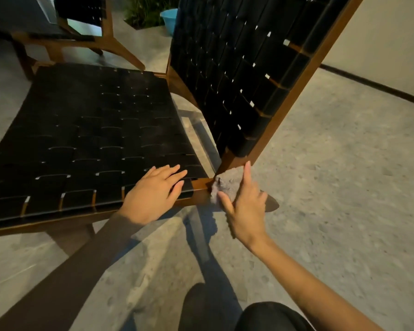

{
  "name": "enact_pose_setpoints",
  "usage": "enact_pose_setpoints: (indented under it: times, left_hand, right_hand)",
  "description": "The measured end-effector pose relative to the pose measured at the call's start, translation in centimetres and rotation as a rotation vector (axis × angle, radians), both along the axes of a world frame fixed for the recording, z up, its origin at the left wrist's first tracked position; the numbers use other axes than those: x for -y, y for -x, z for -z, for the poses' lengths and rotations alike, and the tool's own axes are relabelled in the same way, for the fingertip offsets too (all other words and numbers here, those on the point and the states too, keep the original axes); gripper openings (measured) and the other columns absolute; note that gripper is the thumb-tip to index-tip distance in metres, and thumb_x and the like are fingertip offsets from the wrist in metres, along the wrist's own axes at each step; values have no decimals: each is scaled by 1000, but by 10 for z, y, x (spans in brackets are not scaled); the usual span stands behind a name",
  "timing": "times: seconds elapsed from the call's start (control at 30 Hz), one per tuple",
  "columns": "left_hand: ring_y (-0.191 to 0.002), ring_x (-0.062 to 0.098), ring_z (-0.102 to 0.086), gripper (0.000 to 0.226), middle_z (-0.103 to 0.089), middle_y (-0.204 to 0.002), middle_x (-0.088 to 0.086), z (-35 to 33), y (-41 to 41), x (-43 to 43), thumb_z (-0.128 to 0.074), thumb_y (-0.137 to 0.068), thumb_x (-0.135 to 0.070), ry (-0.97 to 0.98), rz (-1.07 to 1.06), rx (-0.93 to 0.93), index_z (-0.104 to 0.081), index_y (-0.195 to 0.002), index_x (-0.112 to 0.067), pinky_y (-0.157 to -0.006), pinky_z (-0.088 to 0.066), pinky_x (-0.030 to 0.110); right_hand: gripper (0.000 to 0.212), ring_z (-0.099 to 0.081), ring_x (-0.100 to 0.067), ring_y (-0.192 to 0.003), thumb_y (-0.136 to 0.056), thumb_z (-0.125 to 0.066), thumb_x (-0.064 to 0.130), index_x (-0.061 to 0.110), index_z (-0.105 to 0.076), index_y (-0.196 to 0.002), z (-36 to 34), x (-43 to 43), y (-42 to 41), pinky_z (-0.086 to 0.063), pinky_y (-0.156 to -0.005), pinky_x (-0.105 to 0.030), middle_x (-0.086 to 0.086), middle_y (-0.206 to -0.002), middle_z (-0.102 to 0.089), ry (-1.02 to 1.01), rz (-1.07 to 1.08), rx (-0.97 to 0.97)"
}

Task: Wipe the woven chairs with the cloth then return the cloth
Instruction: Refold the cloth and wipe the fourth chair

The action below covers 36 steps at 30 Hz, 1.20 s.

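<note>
A woven chair with black straps and a brown wooden frame fills the view; its seat (93, 130) lies to the left and its backrest (244, 68) rises at the right. My left hand (153, 192) rests flat on the near right corner of the seat, fingers straight. My right hand (244, 206) holds a grey cloth (225, 185) against the wooden frame where seat and backrest meet, thumb under the cloth and index finger stretched up along its side.
A second woven chair (77, 27) stands behind at the upper left. A blue plastic basin (170, 19) sits by plants at the top. The floor is speckled concrete (332, 187); a pale wall with a dark skirting (373, 82) runs along the right. My knees (261, 316) are at the bottom.
</note>
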<state>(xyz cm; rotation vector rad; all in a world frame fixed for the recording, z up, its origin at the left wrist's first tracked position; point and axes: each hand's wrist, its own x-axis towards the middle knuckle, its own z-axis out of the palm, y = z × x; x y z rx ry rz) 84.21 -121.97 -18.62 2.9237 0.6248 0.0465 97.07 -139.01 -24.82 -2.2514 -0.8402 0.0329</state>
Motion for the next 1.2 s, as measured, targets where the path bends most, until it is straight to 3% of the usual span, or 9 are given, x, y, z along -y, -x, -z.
enact_pose_setpoints:
  times: [0.1, 0.23, 0.3, 0.4, 0.5, 0.8, 1.0, 1.13, 1.2]
  left_hand:
    - [-142, 10, -23, 45, -31, -153, -7, 1, 1, 2, -28, -102, -37, -20, -7, 17, -33, -145, -29, -117, -9, 29]
    - [-141, 12, -26, 44, -33, -152, -4, 3, 2, 8, -29, -102, -34, -71, -10, 52, -36, -144, -24, -117, -13, 31]
    - [-141, 12, -28, 44, -34, -151, -3, 4, 4, 13, -28, -102, -33, -118, -23, 69, -37, -144, -22, -117, -15, 30]
    - [-141, 10, -27, 46, -33, -152, -5, 8, 8, 18, -23, -102, -36, -212, -32, 90, -33, -146, -25, -118, -18, 30]
    - [-141, 11, -27, 46, -33, -152, -4, 11, 10, 17, -23, -103, -36, -243, -26, 112, -31, -146, -24, -117, -19, 30]
    - [-119, 24, -58, 37, -61, -127, 11, 30, 9, 10, -43, -97, -27, -358, 6, 235, -58, -127, -9, -101, -43, 38]
    - [-112, 25, -62, 35, -66, -119, 11, 39, 8, 7, -43, -97, -26, -371, 32, 333, -64, -120, -9, -96, -47, 37]
    - [-109, 22, -63, 34, -69, -113, 8, 40, 3, 19, -42, -96, -22, -291, 95, 460, -68, -114, -9, -96, -47, 35]
    - [-103, 22, -63, 27, -68, -108, 9, 41, 3, 33, -48, -93, -16, -179, 169, 591, -67, -110, -6, -86, -51, 32]
  right_hand:
    - [80, -35, -20, -115, -90, -51, 49, 25, -6, -152, -16, 30, 16, -43, -93, -38, -5, -152, -24, -123, -60, 126]
    - [65, -48, -29, -100, -92, -58, 23, 16, -22, -146, -45, 23, 9, -44, -79, -35, -10, -149, -29, -116, -236, 654]
    - [64, -45, -30, -97, -90, -58, 20, 15, -28, -146, -56, 6, -5, -44, -75, -37, -9, -150, -31, -15, -238, 781]
    - [60, -46, -30, -97, -97, -41, 42, 14, -29, -149, -49, -15, -18, -43, -73, -37, -9, -154, -30, 363, -198, 871]
    - [58, -48, -28, -100, -101, -22, 43, 11, -30, -148, -24, -26, -7, -41, -75, -35, -9, -150, -35, 497, -268, 762]
    - [48, -40, -15, -126, -98, -46, 34, 19, -38, -143, -18, -32, 16, -21, -94, -17, 2, -146, -42, 30, -387, 180]
    - [48, -48, -19, -112, -88, -65, 31, 21, -45, -130, -14, -6, 20, -43, -95, -31, 0, -131, -48, 101, -368, 199]
    - [51, -47, -19, -115, -81, -73, 31, 22, -49, -125, -24, 8, 23, -41, -98, -30, 2, -127, -51, 85, -341, 238]
    - [58, -45, -15, -118, -77, -77, 32, 20, -49, -127, -26, 17, 24, -38, -102, -29, 1, -128, -50, 99, -346, 219]
